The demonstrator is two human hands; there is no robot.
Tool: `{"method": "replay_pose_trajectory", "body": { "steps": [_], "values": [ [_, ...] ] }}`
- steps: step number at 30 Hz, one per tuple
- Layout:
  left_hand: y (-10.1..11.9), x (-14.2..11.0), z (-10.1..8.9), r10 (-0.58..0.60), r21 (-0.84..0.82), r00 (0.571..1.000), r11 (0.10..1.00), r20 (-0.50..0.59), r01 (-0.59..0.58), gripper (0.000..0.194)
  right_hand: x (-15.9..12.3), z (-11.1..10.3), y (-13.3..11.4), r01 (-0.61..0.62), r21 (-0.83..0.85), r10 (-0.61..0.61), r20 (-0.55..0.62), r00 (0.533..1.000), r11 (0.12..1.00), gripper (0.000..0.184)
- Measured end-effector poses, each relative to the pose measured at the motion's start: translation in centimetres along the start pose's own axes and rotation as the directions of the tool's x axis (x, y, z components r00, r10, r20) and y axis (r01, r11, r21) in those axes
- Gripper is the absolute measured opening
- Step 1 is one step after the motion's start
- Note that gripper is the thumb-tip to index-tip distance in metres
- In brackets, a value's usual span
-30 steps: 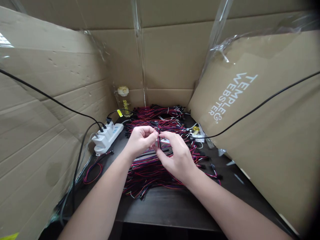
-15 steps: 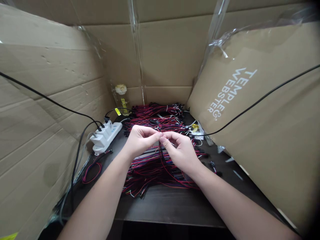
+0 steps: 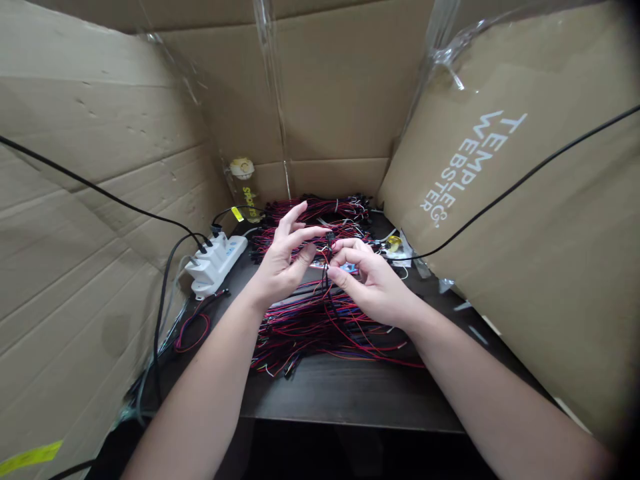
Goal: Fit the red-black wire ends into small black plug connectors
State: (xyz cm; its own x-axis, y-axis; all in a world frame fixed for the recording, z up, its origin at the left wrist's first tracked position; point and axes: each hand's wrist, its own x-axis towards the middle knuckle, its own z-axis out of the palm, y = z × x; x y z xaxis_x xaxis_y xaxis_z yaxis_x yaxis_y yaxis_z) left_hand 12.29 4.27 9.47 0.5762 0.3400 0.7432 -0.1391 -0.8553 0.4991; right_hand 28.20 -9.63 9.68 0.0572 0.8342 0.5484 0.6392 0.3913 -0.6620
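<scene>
My left hand [image 3: 286,257] is raised over a pile of red and black wires [image 3: 320,323] on the dark table [image 3: 350,397], its fingers spread apart and its fingertips near a small black connector [image 3: 330,238]. My right hand [image 3: 373,283] pinches that connector's thin red and black wire, which hangs down toward the pile. More bundles of the same wires [image 3: 320,210] lie further back.
A white power strip [image 3: 216,263] with black plugs sits at the left, and black cables run from it. Cardboard walls [image 3: 525,220] close in the table on three sides. A clear bottle with a yellow cap [image 3: 245,190] stands at the back. A yellow tape roll [image 3: 393,243] lies at the right.
My left hand has opened, its fingers spreading away from the wire that both hands pinched before. The right hand keeps the wire and has lifted slightly.
</scene>
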Motion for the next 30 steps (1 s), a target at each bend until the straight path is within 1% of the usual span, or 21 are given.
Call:
{"method": "replay_pose_trajectory", "body": {
  "steps": [3,4,5,8,11,14,17,19,22,26,28,30],
  "values": [
    [-0.1,-0.1,0.2,0.053,-0.015,0.999,0.998,-0.008,-0.053,0.043,0.1,-0.3,-0.1,0.030,0.034,-0.031,0.037,0.999,0.999,0.014],
    [-0.1,-0.1,0.2,0.065,-0.020,0.998,0.998,-0.007,-0.066,0.045,0.1,-0.4,-0.1,0.035,0.050,-0.038,0.058,0.998,0.998,0.015],
    [-0.1,-0.1,0.1,0.079,-0.026,0.997,0.997,0.008,-0.078,0.042,0.2,-0.4,-0.2,0.039,0.068,-0.045,0.080,0.996,0.997,0.016],
    [0.4,0.0,-0.2,0.092,-0.072,0.990,0.994,0.102,-0.085,0.022,0.2,-0.5,-0.4,0.027,0.144,-0.044,0.117,0.992,0.989,0.021],
    [1.2,0.0,-0.6,0.030,-0.195,0.991,0.981,0.134,-0.003,0.015,0.3,-0.5,-0.6,-0.085,0.279,0.048,0.137,0.989,0.957,0.028],
    [2.1,0.0,-1.1,-0.020,-0.294,0.986,0.953,0.164,0.068,0.017,0.4,-0.7,-0.8,-0.202,0.426,0.132,0.187,0.973,0.882,0.034],
    [3.0,0.1,-1.7,-0.037,-0.349,0.980,0.931,0.197,0.106,0.020,0.4,-1.0,-1.4,-0.270,0.512,0.154,0.259,0.954,0.815,0.036],
    [3.4,0.0,-2.1,-0.047,-0.380,0.972,0.915,0.231,0.134,0.024,0.3,-1.1,-1.9,-0.299,0.534,0.156,0.297,0.942,0.791,0.035],
    [4.1,-0.1,-2.3,-0.073,-0.369,0.963,0.914,0.260,0.169,0.025,0.1,-1.0,-2.7,-0.340,0.564,0.169,0.335,0.927,0.752,0.032],
    [4.7,-0.1,-2.1,-0.010,-0.348,0.969,0.932,0.245,0.098,0.020,-0.2,-0.8,-3.1,-0.352,0.635,0.149,0.351,0.924,0.687,0.026],
    [4.8,-0.1,-2.1,0.008,-0.339,0.971,0.938,0.241,0.077,0.018,-0.3,-0.8,-3.1,-0.345,0.640,0.145,0.345,0.927,0.687,0.023],
    [4.8,-0.1,-2.0,-0.002,-0.330,0.970,0.940,0.244,0.085,0.018,-0.3,-0.9,-3.2,-0.334,0.636,0.154,0.321,0.934,0.696,0.023]
  ]
}}
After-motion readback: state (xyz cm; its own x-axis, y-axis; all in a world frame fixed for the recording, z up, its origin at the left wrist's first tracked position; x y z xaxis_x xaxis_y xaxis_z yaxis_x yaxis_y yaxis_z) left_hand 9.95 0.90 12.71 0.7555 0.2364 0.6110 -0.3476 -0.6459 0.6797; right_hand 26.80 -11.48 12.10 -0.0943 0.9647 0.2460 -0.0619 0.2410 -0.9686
